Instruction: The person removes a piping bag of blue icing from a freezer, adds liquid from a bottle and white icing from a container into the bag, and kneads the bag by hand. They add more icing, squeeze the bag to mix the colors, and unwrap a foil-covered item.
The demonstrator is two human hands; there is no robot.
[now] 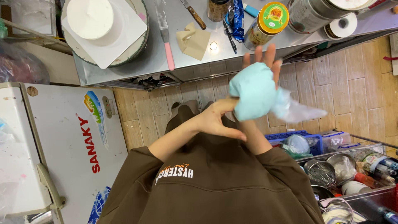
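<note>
My right hand (265, 62) is raised in front of me and shut on a piping bag (253, 92) full of pale blue cream. Its clear plastic end (298, 111) sticks out to the right, blurred. My left hand (215, 121) sits just below and to the left. Its forefinger touches the bag's lower edge and its thumb lies across my right forearm, gripping nothing. Both arms are in brown sleeves above a wooden floor.
A steel table (186, 62) runs along the top with a white cake (89, 18) on a turntable, a pink-handled spatula (168, 47), a knife (194, 14), tins (267, 23) and a tape roll (342, 25). A white chest freezer (62, 145) stands left. Crates of bowls and bottles (348, 166) stand right.
</note>
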